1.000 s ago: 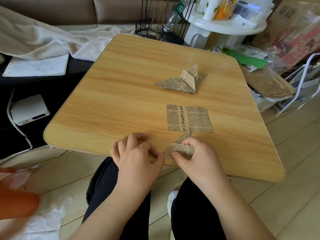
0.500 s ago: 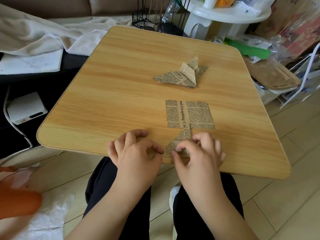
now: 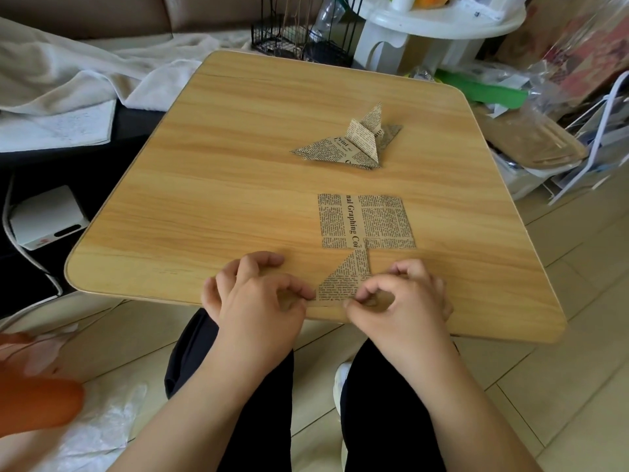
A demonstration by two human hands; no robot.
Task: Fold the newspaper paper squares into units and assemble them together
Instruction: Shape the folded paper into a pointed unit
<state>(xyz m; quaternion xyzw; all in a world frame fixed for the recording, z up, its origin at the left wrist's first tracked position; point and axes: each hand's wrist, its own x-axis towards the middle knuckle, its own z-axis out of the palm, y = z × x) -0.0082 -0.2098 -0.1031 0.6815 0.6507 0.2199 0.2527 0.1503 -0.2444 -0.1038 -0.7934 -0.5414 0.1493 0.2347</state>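
Where the near edge of the wooden table (image 3: 238, 172) meets the person's lap, a partly folded newspaper unit (image 3: 343, 279) lies flat, its triangular flap pointing away from the person. The left hand (image 3: 258, 301) rests at the unit's left corner, fingers curled, with thumb and forefinger pinching that corner against the tabletop. The right hand (image 3: 405, 301) sits at the unit's near right edge, fingers likewise curled, thumb and forefinger pinching the paper there. The two hands are near each other but apart, with the unit between them.

Just beyond the unit, touching its tip, a flat newspaper square (image 3: 366, 221) lies unfolded on the table, printed side up. Farther back and well apart from it, a cluster of finished folded units (image 3: 347, 144) rests on the tabletop, one flap standing up.

Beyond the table's far edge stand a black wire rack (image 3: 289, 32) and a white plastic stool (image 3: 439, 25). A white towel (image 3: 85, 76) lies to the left, beside the table.
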